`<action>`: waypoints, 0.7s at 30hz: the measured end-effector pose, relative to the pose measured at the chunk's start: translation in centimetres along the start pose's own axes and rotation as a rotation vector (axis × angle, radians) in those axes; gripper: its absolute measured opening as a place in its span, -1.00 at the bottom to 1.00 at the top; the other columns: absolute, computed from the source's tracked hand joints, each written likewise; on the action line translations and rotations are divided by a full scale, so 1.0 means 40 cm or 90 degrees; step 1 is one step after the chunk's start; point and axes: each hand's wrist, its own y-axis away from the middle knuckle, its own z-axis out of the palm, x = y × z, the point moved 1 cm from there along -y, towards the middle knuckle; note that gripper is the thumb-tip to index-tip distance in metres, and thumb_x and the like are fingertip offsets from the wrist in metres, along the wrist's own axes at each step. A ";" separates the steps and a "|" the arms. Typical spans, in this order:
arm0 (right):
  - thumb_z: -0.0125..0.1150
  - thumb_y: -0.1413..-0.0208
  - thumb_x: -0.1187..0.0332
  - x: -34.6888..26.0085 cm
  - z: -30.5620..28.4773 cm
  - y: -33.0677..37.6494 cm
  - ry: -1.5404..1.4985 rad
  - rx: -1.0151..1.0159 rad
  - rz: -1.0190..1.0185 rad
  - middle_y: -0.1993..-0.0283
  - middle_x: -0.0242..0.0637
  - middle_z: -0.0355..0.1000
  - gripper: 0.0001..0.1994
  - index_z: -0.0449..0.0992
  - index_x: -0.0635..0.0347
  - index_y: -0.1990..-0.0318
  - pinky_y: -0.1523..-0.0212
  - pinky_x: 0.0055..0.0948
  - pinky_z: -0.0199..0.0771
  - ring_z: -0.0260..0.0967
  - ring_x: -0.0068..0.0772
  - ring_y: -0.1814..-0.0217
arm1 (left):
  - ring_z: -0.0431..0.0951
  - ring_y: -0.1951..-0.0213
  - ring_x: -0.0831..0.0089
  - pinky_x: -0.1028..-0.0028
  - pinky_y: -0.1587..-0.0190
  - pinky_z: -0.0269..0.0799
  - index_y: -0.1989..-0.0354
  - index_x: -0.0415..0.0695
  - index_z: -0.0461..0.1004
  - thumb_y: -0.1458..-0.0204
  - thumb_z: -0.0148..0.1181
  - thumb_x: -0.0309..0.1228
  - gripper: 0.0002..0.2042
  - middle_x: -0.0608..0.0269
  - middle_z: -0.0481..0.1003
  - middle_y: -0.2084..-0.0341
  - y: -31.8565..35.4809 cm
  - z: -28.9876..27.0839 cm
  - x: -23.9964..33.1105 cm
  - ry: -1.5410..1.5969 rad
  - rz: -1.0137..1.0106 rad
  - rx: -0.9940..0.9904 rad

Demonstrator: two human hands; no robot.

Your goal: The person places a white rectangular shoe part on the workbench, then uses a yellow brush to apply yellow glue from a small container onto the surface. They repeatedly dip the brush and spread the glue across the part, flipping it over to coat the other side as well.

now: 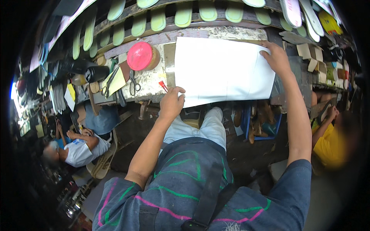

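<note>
The left hand [171,101] pinched the white sheet's [223,71] near corner; the right hand [276,57] pressed its far corner flat. Uneven pulling risked creasing it.

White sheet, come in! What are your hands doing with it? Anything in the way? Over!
Left hand grips white sheet at near corner. Right hand presses far corner. Sheet flat on workbench. Pink-lidded tub, scissors left, clear.

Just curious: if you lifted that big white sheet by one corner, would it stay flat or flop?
Probably flop: the white sheet looks thin and lies flat on the bench, its near edge overhanging. It likely slides easily, since the left hand and right hand pin opposite corners.
</note>
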 end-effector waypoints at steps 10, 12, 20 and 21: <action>0.37 -0.27 0.23 0.062 0.184 -0.124 -0.032 -0.008 -0.044 -0.08 -0.09 0.62 -0.62 0.62 -0.07 -0.23 -0.22 0.14 0.47 0.56 0.08 -0.21 | 0.66 0.28 0.03 0.07 0.18 0.53 0.10 -0.06 0.64 -0.20 0.36 -0.28 -0.81 0.09 0.62 0.42 0.005 0.010 0.005 -0.032 -0.139 0.012; 0.38 -0.27 0.22 0.066 0.183 -0.119 -0.042 -0.014 -0.040 -0.07 -0.07 0.61 -0.62 0.63 -0.06 -0.22 -0.21 0.10 0.48 0.57 0.09 -0.19 | 0.68 0.26 0.04 0.09 0.16 0.55 0.09 -0.06 0.65 -0.20 0.37 -0.28 -0.81 0.08 0.64 0.40 0.007 0.001 -0.002 -0.030 -0.150 0.028; 0.39 -0.28 0.17 0.038 0.217 -0.122 -0.052 0.036 -0.037 -0.11 -0.04 0.59 -0.59 0.62 -0.02 -0.24 -0.23 0.09 0.47 0.54 0.10 -0.20 | 0.69 0.20 0.05 0.11 0.10 0.56 0.07 -0.04 0.65 -0.21 0.36 -0.31 -0.81 0.07 0.65 0.32 -0.001 -0.043 -0.012 -0.064 -0.191 0.041; 0.38 -0.29 0.16 0.027 0.211 -0.122 -0.026 0.084 -0.060 -0.11 -0.03 0.58 -0.59 0.61 0.00 -0.25 -0.24 0.09 0.47 0.54 0.10 -0.20 | 0.67 0.14 0.03 0.09 0.09 0.56 0.05 -0.03 0.64 -0.22 0.35 -0.31 -0.81 0.06 0.63 0.24 0.013 -0.050 -0.010 -0.075 -0.160 0.047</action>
